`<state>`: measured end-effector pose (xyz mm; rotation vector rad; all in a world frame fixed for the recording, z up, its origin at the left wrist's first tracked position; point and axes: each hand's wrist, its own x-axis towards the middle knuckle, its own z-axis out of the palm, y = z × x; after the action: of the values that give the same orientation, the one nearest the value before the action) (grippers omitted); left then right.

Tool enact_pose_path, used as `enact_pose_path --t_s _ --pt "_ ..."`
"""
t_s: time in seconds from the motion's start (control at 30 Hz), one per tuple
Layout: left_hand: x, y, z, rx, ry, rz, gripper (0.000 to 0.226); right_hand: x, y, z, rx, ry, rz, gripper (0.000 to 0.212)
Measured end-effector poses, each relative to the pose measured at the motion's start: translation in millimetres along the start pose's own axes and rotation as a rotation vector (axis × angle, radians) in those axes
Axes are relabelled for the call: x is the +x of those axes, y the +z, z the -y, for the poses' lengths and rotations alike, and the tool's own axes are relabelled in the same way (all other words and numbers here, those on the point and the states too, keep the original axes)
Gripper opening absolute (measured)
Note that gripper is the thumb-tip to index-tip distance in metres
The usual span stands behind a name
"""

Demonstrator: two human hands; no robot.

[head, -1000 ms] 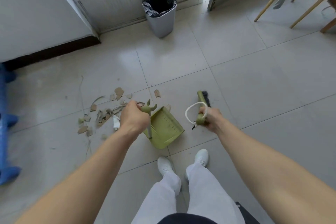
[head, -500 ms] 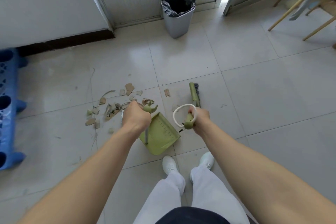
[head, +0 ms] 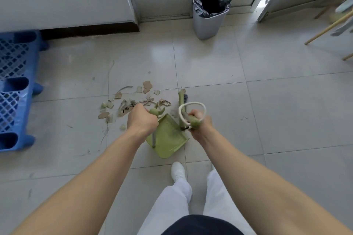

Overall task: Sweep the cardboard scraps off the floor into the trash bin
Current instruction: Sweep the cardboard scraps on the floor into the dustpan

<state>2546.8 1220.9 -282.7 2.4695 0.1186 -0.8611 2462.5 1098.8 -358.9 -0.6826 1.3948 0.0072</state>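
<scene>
Brown cardboard scraps [head: 131,101] lie scattered on the grey tile floor, left of centre. My left hand [head: 142,120] is closed around the upright handle of a green dustpan [head: 168,139], whose tray rests on the floor just right of the scraps. My right hand [head: 199,124] grips the green handle of a small broom [head: 181,99] with a white cord loop; its dark bristles touch the floor beside the nearest scraps. A grey trash bin [head: 209,19] with a black liner stands open by the door at the back.
A blue plastic pallet [head: 15,89] lies on the floor at the left edge. Wooden chair or easel legs [head: 328,26] slant in at the far right. My white shoe [head: 177,170] and trouser legs are just behind the dustpan. A wall and glazed doors close off the back.
The view has swung so the bin and scraps shifted right and the blue pallet came into sight. The broom head has moved left, closer to the scraps and dustpan. Both grips are unchanged.
</scene>
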Motion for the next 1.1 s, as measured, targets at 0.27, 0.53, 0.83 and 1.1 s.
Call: enact_pose_path --t_s 0.27,0.53,0.83,1.1 --pt "-11 14 -33 -0.027 -0.025 -0.061 0.043 11 -29 70 -0.125 -0.092 0.003 0.023" --pt "-18 46 -57 -0.086 -0.120 -0.092 0.024 59 -50 117 -0.351 -0.037 0.122 0.037" --pt "-28 65 -82 -0.167 -0.210 -0.189 0.018 62 -38 114 -0.378 0.007 0.240 0.010" --pt "-41 65 -81 -0.209 -0.252 -0.199 0.028 57 -49 142 -0.467 -0.034 0.212 0.020"
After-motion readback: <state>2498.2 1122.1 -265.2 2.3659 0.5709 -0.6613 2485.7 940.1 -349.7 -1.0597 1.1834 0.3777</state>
